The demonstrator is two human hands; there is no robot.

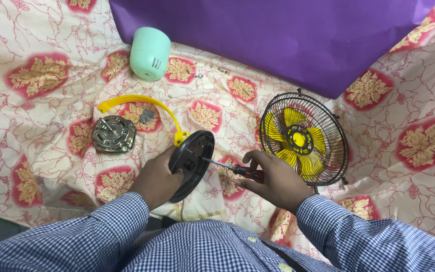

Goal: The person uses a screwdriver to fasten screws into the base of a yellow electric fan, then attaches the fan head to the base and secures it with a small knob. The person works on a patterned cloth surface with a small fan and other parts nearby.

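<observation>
— Black round plate [193, 163] at centre frame, tipped on edge: why?
— The left hand [158, 177] clasps its rim to steady it, face turned toward the screwdriver [237, 169].
— And the right hand [274, 182]?
— Closed around the red-and-black handle, tip set at the plate's hub.
— Other parts?
— A motor [114, 133] and yellow curved bracket [139, 105] lie left; a caged yellow fan [303, 138] rests right, all within reach.
</observation>
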